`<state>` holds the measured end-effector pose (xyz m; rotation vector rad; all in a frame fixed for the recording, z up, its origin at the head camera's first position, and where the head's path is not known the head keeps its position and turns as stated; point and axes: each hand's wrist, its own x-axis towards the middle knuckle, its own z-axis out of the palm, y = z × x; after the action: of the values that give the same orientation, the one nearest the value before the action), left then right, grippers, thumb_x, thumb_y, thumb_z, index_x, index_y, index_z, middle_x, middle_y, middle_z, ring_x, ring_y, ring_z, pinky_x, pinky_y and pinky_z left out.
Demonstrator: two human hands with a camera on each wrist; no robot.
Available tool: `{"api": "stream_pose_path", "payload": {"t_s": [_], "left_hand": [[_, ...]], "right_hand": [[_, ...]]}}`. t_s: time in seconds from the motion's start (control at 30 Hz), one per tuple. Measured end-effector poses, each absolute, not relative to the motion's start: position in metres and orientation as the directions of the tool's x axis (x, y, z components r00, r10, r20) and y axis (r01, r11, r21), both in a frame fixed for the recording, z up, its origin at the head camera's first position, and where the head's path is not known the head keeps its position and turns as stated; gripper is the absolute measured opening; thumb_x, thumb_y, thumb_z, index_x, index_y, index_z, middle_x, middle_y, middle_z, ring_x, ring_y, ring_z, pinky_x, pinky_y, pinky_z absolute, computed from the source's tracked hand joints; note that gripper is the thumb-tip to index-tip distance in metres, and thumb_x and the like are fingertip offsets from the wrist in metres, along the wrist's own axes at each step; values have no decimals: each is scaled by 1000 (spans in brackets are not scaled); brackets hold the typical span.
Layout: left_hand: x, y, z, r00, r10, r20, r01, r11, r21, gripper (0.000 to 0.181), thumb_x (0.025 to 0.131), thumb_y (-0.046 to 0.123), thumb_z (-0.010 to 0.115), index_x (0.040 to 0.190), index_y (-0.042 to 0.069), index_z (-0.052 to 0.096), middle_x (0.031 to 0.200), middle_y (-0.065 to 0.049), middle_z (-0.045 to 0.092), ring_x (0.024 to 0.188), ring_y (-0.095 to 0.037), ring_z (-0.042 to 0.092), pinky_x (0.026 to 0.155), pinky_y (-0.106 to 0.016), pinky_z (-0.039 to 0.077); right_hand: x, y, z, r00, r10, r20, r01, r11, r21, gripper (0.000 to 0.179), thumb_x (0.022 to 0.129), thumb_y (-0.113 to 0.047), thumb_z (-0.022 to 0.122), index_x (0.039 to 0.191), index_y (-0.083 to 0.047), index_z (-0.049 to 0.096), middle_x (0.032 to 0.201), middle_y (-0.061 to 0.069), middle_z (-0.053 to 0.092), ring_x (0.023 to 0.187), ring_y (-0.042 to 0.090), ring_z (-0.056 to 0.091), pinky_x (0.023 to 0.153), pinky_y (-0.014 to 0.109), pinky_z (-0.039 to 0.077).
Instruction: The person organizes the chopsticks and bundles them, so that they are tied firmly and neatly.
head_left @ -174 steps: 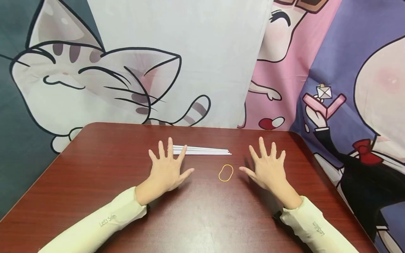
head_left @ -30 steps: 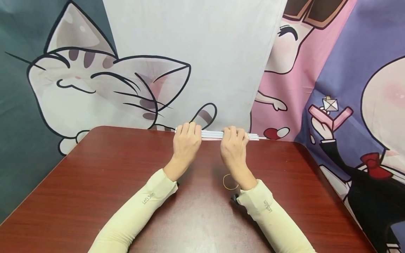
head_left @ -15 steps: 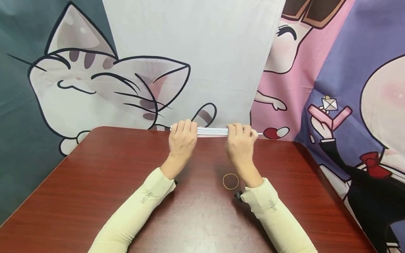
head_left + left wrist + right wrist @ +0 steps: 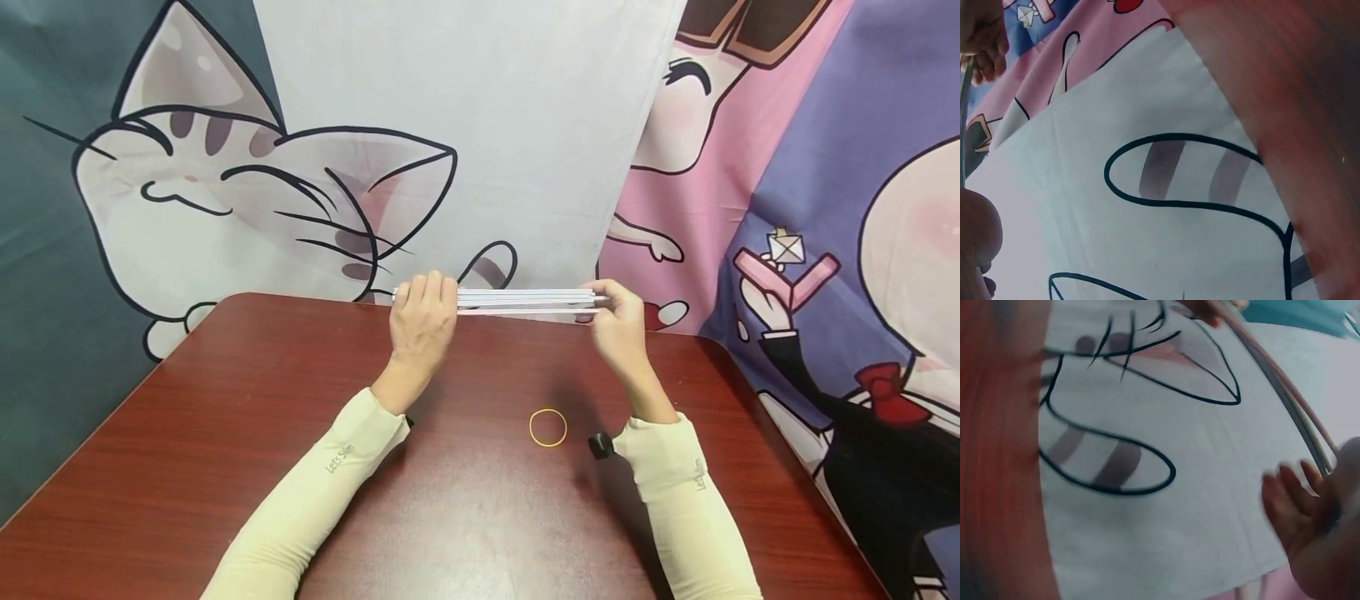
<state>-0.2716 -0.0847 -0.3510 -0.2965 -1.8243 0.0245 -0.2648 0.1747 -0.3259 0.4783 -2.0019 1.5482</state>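
My left hand [image 4: 423, 321] grips the left part of a bundle of thin white sticks [image 4: 525, 297], held level above the far edge of the table. One stick runs slightly apart, below the others. At the bundle's right end is my right hand [image 4: 621, 329], turned palm inward against the stick ends. The right wrist view shows its fingers [image 4: 1288, 503] spread and loosely extended, slightly blurred, with the sticks [image 4: 1285, 394] meeting the hand near the thumb. A yellow rubber band [image 4: 548, 446] lies on the table between the forearms.
The dark red wooden table [image 4: 300, 400] spans the front. Behind its far edge hangs a cartoon-printed cloth [image 4: 525, 167]. A small black device [image 4: 600, 446] sits at the right cuff.
Both hands had lain spread on the table, with the sticks lying there; the bundle is now lifted. Lately my right hand slid right and turned from gripping over the sticks to their end.
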Motion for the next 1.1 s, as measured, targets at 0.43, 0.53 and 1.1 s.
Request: {"api": "stream_pose_path", "payload": {"t_s": [0.43,0.53,1.1], "left_hand": [[-273,-85,-354,-235,232,944,174,965,-194,28,103,22,45,80,8,52,76,-7,47,73,-26,47,72,-37,37],[-271,-85,-353,-242,234,942,168,966,-197,33,104,28,43,79,8,52,76,-7,48,73,-25,48,71,-36,37],[-268,-81,-354,-153,219,964,155,968,-196,43,107,33,36,75,8,50,68,-5,43,63,-24,42,62,-36,32]], "right_hand": [[-269,151,-340,-855,253,452,-466,7,-885,44,102,-23,51,70,5,61,54,7,65,31,16,55,28,28,39],[-268,146,-341,-840,323,436,-463,-8,-886,45,98,-21,60,60,2,52,48,7,61,27,12,49,26,25,36],[-246,128,-329,-852,251,460,-497,-108,-861,35,91,-8,69,77,22,59,52,7,61,36,14,58,34,25,45]]}}
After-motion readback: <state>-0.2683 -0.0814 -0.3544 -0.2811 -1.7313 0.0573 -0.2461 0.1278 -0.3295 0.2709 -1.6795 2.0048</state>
